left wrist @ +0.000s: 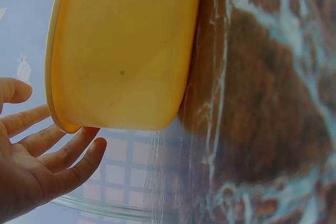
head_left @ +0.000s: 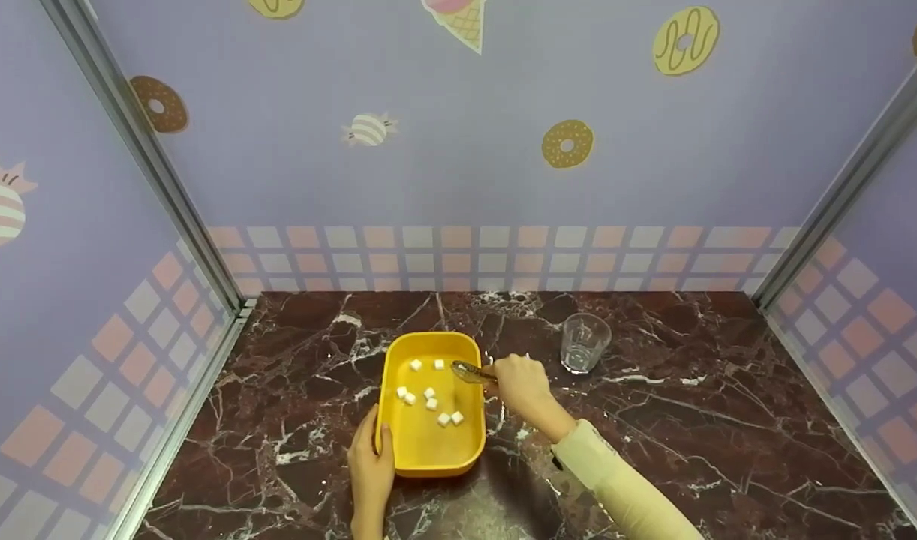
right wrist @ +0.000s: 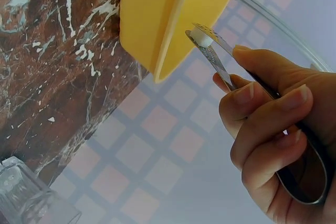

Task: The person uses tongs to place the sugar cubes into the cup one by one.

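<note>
Yellow tray (head_left: 428, 451) sits abt mid-bench, long side running near to far; bench (head_left: 691, 420) is dark red-brown marble patt. w/ white veins. Eight small white cubes (head_left: 431, 403) lie loose in tray: 2 at far end, 4 mid-way as two pairs (one L, one R), 2 side by side a bit nearer & R.

R hand (head_left: 522, 384) comes in from R, pale yellow sleeve (head_left: 616, 480) at wrist. Its grip is closed round metal tongs (head_left: 470, 373), fingers curled abt the arms, thumb along one arm. Per R wrist cam, perforated tong tips pinch 1 more white cube, the held cube (right wrist: 201, 38), up nr tray rim. In head view tips are over tray's R side, just inside rim, R of the far two cubes; held cube's too small to make out there.

L hand (head_left: 372, 454) is at tray's L side, toward near end: fingers loosely extended & spread against outer wall, thumb up by rim. Can't tell if thumb touches.

Clear glass (head_left: 584, 343) stands upright on bench, R of tray twd far side, beyond R hand.

Bkgd: lilac wall (head_left: 466, 180) w/ donut, candy & ice-cream pics, pink/white check band (head_left: 496, 259) along bottom; metal post (head_left: 151, 150) at far L corner, similar one far R.
</note>
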Demonstrator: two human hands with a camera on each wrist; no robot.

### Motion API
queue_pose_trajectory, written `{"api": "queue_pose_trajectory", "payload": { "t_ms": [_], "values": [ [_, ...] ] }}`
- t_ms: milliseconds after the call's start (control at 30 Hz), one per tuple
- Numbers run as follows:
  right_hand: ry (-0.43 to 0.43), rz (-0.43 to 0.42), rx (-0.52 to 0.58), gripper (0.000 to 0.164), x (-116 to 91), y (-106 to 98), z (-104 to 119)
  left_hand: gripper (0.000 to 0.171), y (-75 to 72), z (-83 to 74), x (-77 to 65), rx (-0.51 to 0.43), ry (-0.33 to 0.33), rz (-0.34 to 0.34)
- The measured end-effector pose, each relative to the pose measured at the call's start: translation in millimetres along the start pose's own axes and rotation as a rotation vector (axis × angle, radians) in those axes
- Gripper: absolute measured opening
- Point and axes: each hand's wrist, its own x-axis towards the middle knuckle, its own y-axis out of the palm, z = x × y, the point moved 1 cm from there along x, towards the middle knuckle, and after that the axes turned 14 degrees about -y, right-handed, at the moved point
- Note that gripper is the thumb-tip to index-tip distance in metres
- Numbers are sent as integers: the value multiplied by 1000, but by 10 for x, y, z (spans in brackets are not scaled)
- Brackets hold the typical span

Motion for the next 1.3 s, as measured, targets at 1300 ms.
{"api": "queue_pose_trajectory", "payload": {
  "t_ms": [1300],
  "values": [
    [210,-34,44,23,-258,-322,-888,35,14,-9,3,22,-8,8]
  ]
}}
